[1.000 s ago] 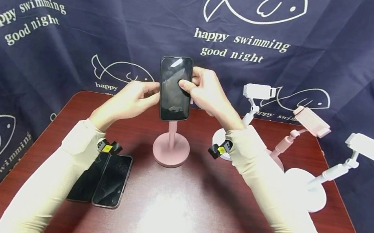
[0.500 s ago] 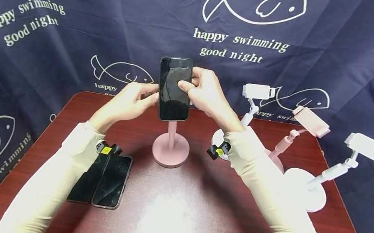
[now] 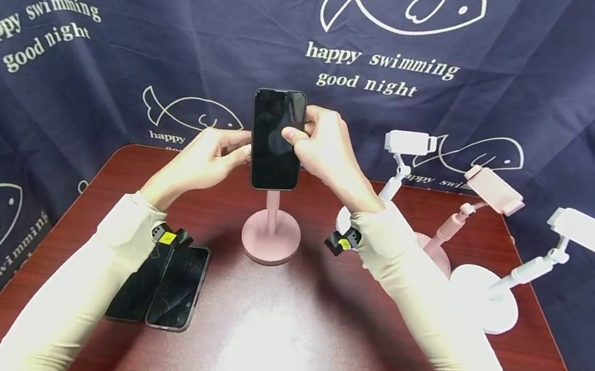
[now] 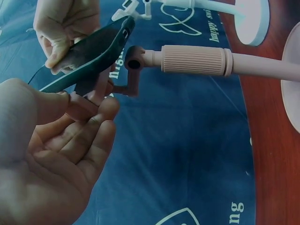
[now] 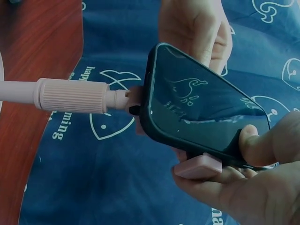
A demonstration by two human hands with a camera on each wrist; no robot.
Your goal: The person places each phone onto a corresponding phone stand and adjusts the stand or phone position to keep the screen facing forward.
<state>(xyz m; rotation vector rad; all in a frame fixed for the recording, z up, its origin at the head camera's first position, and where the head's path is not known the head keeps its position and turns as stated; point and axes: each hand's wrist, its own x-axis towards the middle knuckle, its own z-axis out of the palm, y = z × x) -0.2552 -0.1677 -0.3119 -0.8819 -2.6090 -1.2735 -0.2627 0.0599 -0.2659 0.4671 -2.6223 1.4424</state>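
A black smartphone stands nearly upright in front of the head of a pink phone stand, whose round base is on the table. My right hand holds the phone by its right edge, thumb on the screen and fingers behind. At the phone's left edge, my left hand pinches the stand's clamp between thumb and fingers; the left wrist view shows that pink clamp end beside the thumb. In the right wrist view, the other clamp end sits at the phone's edge. The phone hides most of the clamp.
Two more smartphones, a right one and a left one partly under my left sleeve, lie on the table. To the right stand a white stand, a pink stand and another white stand. A dark blue curtain hangs behind.
Both hands keep almost the same place on the phone and stand. Reflections on the screen have shifted, and the head view has moved very slightly.
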